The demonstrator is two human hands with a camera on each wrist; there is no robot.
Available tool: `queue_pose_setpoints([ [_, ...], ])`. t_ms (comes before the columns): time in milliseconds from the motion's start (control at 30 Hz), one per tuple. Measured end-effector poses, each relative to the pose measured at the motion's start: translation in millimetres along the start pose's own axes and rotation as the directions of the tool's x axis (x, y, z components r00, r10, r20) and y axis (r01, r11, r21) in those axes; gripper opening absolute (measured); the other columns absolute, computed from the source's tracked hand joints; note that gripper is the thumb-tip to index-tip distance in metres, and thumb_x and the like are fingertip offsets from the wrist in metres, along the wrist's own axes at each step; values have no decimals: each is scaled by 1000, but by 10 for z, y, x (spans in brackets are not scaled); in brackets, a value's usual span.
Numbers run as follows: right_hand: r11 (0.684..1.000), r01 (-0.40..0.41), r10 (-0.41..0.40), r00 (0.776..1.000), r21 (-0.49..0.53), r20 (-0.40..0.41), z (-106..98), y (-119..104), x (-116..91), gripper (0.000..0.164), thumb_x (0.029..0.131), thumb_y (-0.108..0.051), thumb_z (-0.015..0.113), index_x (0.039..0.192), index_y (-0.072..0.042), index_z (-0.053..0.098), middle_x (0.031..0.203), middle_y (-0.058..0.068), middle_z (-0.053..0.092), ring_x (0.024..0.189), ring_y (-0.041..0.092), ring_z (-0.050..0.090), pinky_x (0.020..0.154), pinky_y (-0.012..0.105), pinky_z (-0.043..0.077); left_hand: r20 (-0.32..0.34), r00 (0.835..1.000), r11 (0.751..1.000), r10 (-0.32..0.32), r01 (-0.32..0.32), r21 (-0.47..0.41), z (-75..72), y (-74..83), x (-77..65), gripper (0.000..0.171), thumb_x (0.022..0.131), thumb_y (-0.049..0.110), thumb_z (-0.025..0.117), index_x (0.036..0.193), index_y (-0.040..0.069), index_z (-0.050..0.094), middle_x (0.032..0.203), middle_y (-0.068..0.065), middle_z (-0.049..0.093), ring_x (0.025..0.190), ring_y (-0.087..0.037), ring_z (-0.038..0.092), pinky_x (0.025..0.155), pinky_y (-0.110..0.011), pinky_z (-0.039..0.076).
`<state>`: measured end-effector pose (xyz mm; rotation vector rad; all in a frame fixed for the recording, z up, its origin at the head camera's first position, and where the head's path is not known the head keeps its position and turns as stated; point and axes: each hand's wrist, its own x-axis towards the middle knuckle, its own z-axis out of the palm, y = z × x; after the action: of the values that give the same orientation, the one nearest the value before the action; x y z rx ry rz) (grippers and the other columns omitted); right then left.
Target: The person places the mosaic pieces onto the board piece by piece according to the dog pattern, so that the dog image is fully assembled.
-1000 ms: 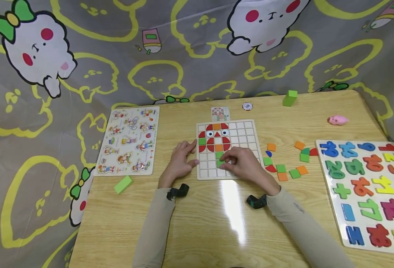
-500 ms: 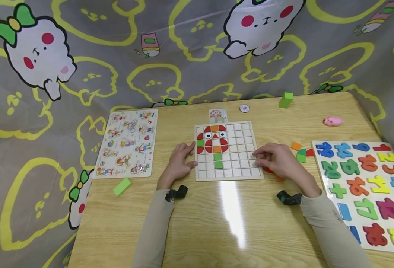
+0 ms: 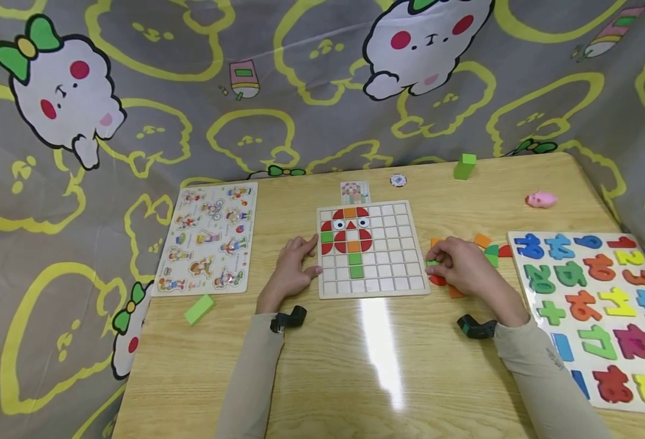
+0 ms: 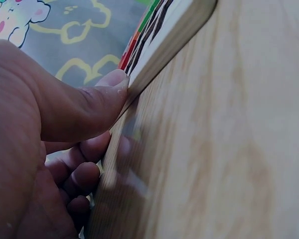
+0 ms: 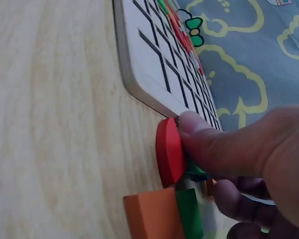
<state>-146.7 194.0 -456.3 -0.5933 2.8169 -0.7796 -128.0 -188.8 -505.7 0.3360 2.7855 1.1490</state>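
A wooden grid board lies in the middle of the table, with red, orange and green tiles and two eye discs forming a picture on its left half. Against the board's left edge rest the thumb and forefinger of my left hand; the left wrist view shows the thumb touching that edge. Just right of the board, my right hand has thumb and forefinger at a green square tile, pinching it, though the fingers partly cover it. A red curved tile sits beside the right thumb, near an orange square.
A small picture card and a poker chip lie behind the board. Left is a figure puzzle with a green block; right are a number puzzle, a pink pig and another green block.
My right hand has left a green tile lying in the board's grid and moved right, off the board, to the loose tiles. My left hand keeps its place at the board's edge.
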Motion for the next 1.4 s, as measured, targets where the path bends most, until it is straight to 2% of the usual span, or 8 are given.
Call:
queue_pose_setpoints([
  [300,1000,-6,8,998,27,-62,31,10,-50,18,84,-16,79,95,-8,67,82,3,61,69,16,53,60,28,44,1,1000,1000,-5,5,1,-10,19,-7,75,86,20,73,152,14,39,102,0,49,97,-18,40,89,-35,29],
  [600,985,97,-67,977,141,-202,-1,-24,-68,10,92,-13,70,98,-7,65,86,4,59,72,16,52,62,18,43,5,1000,1000,-10,10,-5,-16,25,-6,75,86,20,73,153,14,38,103,0,49,98,-17,40,91,-35,29],
  [700,966,109,-60,977,234,-204,23,-109,-31,12,96,-15,64,104,-6,63,91,6,61,77,18,57,66,15,45,4,1000,1000,-10,10,-1,-20,22,-4,75,87,20,73,153,15,38,102,0,49,98,-17,40,91,-35,29],
  [833,916,111,-53,986,387,-156,137,-321,20,16,98,-12,60,111,-4,60,95,9,63,83,24,62,71,17,48,3,1000,1000,-9,9,-4,-17,17,-7,75,87,19,73,153,15,38,102,0,49,98,-18,40,90,-35,29],
  [967,858,116,-79,992,500,-93,255,-610,36,17,95,-5,63,111,0,63,96,14,67,83,32,66,69,24,52,1,1000,1000,0,0,-3,-7,10,-9,74,87,19,73,152,14,39,102,-1,49,98,-18,40,90,-35,29],
  [1067,835,119,-104,993,537,-59,351,-771,37,18,91,-2,67,109,2,66,93,17,69,80,34,68,67,27,54,-2,1000,1000,6,-6,-7,3,7,-10,74,87,19,73,152,14,39,102,-1,49,98,-18,40,90,-36,29],
  [1200,852,126,-126,991,509,-35,555,-778,56,20,86,-7,75,106,-3,70,90,8,71,78,22,68,68,25,55,-1,1000,1000,14,-14,-13,13,11,-4,74,87,20,72,152,13,39,101,-1,49,98,-18,39,89,-36,28],
  [1400,882,224,-220,974,416,-58,787,-725,107,22,80,-21,83,98,-14,73,80,-7,67,67,8,61,59,23,49,-3,1000,1000,5,-5,-13,-6,7,-11,75,86,20,72,153,13,38,99,0,47,94,-18,38,86,-35,28],
])
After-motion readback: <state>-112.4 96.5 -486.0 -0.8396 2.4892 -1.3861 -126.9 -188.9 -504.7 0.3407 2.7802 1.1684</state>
